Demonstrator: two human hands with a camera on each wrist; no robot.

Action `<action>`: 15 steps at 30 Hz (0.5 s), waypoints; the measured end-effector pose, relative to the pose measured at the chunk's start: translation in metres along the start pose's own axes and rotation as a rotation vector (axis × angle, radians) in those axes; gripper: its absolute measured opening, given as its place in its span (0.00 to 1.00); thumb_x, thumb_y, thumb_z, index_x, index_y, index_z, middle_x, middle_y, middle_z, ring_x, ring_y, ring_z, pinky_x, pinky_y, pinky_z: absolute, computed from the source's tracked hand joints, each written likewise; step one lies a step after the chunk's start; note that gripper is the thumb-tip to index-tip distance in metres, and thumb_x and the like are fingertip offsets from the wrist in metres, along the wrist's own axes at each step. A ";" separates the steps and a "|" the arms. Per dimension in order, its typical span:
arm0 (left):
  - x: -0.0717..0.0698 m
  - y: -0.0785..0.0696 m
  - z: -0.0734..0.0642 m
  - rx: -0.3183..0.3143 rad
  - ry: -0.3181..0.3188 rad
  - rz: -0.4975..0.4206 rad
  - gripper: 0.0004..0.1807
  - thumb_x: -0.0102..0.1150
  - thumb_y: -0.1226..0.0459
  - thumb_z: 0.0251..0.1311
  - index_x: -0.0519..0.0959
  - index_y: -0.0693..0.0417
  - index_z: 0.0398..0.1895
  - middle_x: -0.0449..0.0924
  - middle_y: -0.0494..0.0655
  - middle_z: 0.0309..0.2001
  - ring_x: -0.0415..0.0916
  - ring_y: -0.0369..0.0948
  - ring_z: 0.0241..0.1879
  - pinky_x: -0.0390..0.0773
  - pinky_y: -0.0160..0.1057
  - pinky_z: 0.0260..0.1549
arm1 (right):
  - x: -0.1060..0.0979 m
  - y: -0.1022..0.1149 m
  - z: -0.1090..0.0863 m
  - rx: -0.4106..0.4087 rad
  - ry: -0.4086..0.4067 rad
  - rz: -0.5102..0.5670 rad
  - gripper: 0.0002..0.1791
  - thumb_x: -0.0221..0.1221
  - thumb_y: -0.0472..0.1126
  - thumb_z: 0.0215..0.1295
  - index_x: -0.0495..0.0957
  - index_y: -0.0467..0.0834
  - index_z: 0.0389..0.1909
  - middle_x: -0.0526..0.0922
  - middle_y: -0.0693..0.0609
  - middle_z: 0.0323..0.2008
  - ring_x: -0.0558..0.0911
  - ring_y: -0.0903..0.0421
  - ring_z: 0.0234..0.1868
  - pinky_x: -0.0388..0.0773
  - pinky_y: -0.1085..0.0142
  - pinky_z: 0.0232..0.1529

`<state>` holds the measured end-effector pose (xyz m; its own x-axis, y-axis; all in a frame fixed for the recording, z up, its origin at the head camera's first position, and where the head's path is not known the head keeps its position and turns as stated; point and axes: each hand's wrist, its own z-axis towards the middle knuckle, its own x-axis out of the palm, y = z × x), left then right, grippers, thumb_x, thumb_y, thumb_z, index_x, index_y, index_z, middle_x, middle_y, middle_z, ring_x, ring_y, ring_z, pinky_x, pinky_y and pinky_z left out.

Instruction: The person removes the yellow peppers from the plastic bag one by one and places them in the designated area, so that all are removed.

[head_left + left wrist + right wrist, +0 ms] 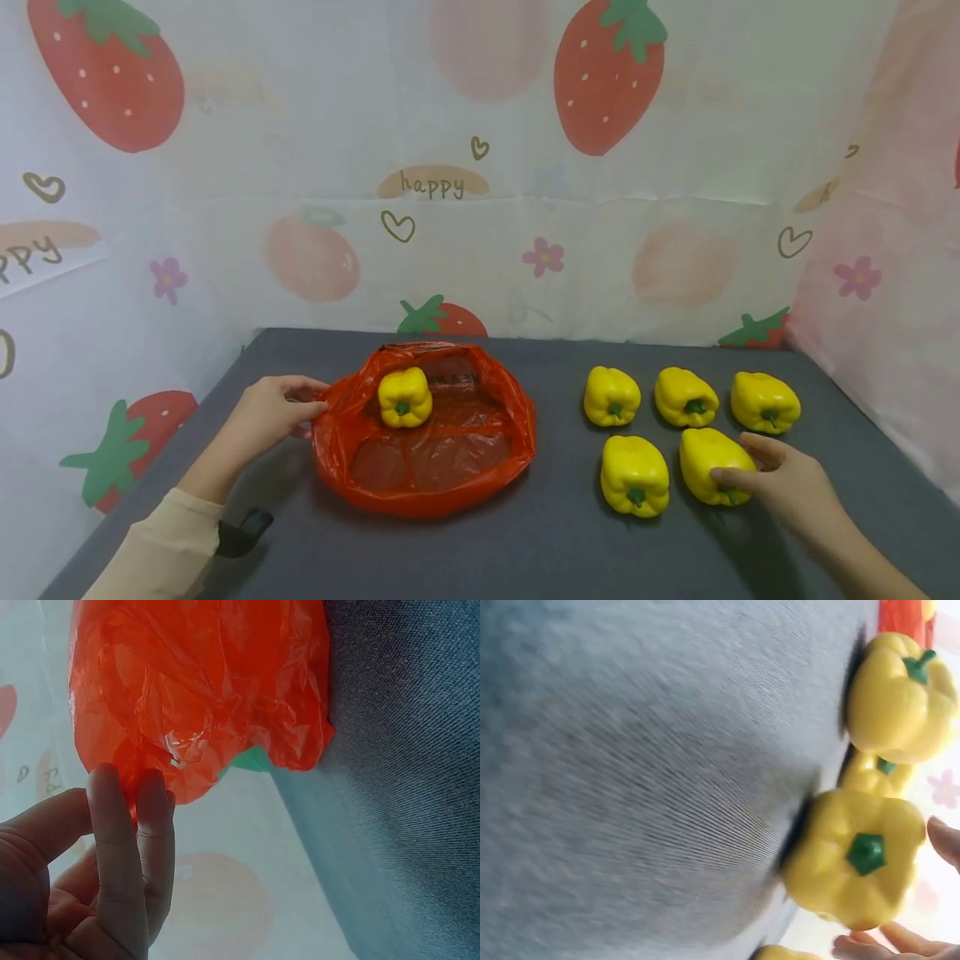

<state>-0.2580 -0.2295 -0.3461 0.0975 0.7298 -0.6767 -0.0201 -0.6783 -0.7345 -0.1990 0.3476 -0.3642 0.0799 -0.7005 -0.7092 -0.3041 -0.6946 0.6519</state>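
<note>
A red plastic bag [420, 502] stands on the table with its mouth spread wide. One yellow bell pepper [405, 397] with a green stem is inside, at the left of the opening. My left hand [272, 414] pinches the bag's left rim between thumb and fingers, also seen with the red film [202, 667] in the left wrist view. On the right, my right hand [787, 483] holds the near right yellow bell pepper [708, 458] around its side, thumb toward the front. In the right wrist view, that pepper's green stem [866, 853] faces the camera.
Close beside the held pepper are several more yellow bell peppers, including the near left one [634, 475] and the far right one [765, 402]. A dark grey cloth [525, 550] covers the table. Printed curtains [495, 267] enclose the back and sides.
</note>
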 end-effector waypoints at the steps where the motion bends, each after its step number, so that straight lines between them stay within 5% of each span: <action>1: 0.000 0.000 0.000 -0.002 -0.001 -0.001 0.24 0.61 0.59 0.66 0.77 0.64 0.60 0.82 0.63 0.51 0.83 0.39 0.34 0.87 0.44 0.37 | -0.002 0.002 -0.001 -0.007 -0.005 0.013 0.60 0.61 0.68 0.60 0.45 0.33 0.77 0.48 0.29 0.75 0.54 0.27 0.73 0.62 0.35 0.67; 8: -0.002 0.000 -0.003 -0.012 -0.008 0.007 0.24 0.61 0.58 0.66 0.76 0.63 0.61 0.82 0.63 0.52 0.82 0.39 0.33 0.87 0.43 0.37 | -0.001 0.032 -0.011 -0.092 -0.116 0.163 0.57 0.59 0.70 0.61 0.46 0.42 0.79 0.50 0.37 0.78 0.53 0.31 0.76 0.60 0.33 0.68; 15: -0.002 -0.004 0.000 -0.008 -0.015 0.006 0.24 0.61 0.57 0.66 0.77 0.62 0.60 0.82 0.63 0.53 0.82 0.38 0.32 0.87 0.44 0.39 | 0.025 0.080 -0.015 -0.241 -0.088 0.316 0.49 0.61 0.64 0.63 0.54 0.44 0.77 0.60 0.41 0.76 0.58 0.40 0.77 0.59 0.38 0.72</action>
<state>-0.2580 -0.2281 -0.3423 0.0827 0.7270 -0.6816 -0.0126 -0.6831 -0.7302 -0.2075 0.2719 -0.3253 -0.0669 -0.8763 -0.4772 -0.0690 -0.4730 0.8783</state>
